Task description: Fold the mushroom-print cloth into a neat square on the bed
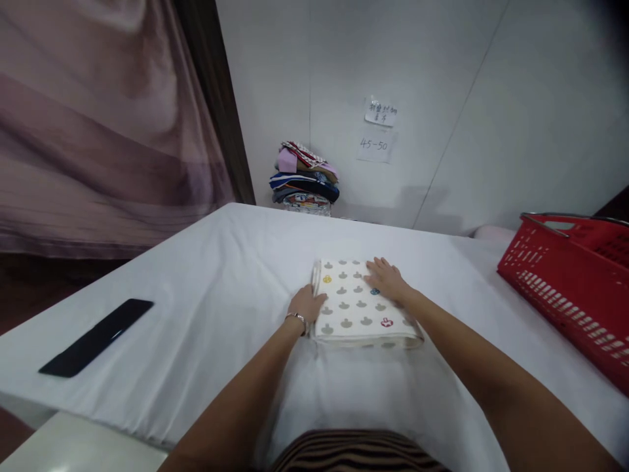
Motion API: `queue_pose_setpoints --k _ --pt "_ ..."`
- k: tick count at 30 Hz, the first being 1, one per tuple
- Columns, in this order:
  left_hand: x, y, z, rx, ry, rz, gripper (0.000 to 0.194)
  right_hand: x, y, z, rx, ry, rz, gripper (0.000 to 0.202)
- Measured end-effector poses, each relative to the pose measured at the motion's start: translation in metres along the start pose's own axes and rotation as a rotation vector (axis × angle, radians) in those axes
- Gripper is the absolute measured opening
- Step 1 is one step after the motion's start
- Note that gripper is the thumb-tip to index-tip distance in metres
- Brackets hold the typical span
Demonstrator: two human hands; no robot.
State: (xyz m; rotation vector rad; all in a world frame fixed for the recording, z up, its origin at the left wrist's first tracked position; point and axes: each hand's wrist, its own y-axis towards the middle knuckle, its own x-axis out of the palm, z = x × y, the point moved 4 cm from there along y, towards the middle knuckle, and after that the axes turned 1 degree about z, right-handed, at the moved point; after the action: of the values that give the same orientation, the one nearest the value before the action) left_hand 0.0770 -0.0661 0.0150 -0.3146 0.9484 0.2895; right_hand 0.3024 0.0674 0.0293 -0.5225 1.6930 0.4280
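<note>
The folded cloth (354, 301) lies flat on the bench (221, 262), in front of the person. The left hand (305, 303) touches its side, maybe to keep it straight. The right hand (386, 278) is spread on top, maybe to press it smooth.

"What's cut off?"
"The red shopping basket (572, 278) at three o'clock, and the striped garment (358, 452) at six."
"Hidden or blurred?"
"Print on the patterned cloth (351, 305) under the right hand (387, 278); the base of the fabric stack (305, 177), toward twelve. The upper note (381, 113): writing too blurred."
</note>
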Motion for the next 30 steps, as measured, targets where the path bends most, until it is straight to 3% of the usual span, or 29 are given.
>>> queue_pose_setpoints --k 3,9,12,16,21,25,30 --pt "0.000 -0.003 0.002 0.023 0.040 0.016 0.040 -0.010 0.009 -0.012 -0.078 0.007 0.081 0.059" --pt "-0.006 -0.015 0.006 0.049 0.069 0.194 0.034 -0.014 0.055 -0.068 -0.256 0.177 0.006 0.054" --pt "-0.007 -0.016 0.004 0.012 0.042 0.178 0.031 -0.008 0.080 -0.091 -0.259 0.195 -0.069 0.055" --pt "-0.006 -0.017 0.002 0.052 0.007 0.174 0.035 0.002 0.098 -0.102 -0.268 0.226 -0.045 0.041" --pt "-0.002 -0.019 -0.001 0.058 0.049 0.112 0.037 0.019 0.092 -0.105 -0.363 0.207 -0.033 0.044" --pt "-0.008 -0.013 -0.003 0.016 0.064 0.016 0.039 0.014 0.086 -0.098 -0.338 0.194 -0.123 0.057" --pt "-0.028 0.021 0.004 0.029 0.032 0.045 0.064 -0.010 0.084 -0.041 -0.066 0.251 -0.283 0.080"
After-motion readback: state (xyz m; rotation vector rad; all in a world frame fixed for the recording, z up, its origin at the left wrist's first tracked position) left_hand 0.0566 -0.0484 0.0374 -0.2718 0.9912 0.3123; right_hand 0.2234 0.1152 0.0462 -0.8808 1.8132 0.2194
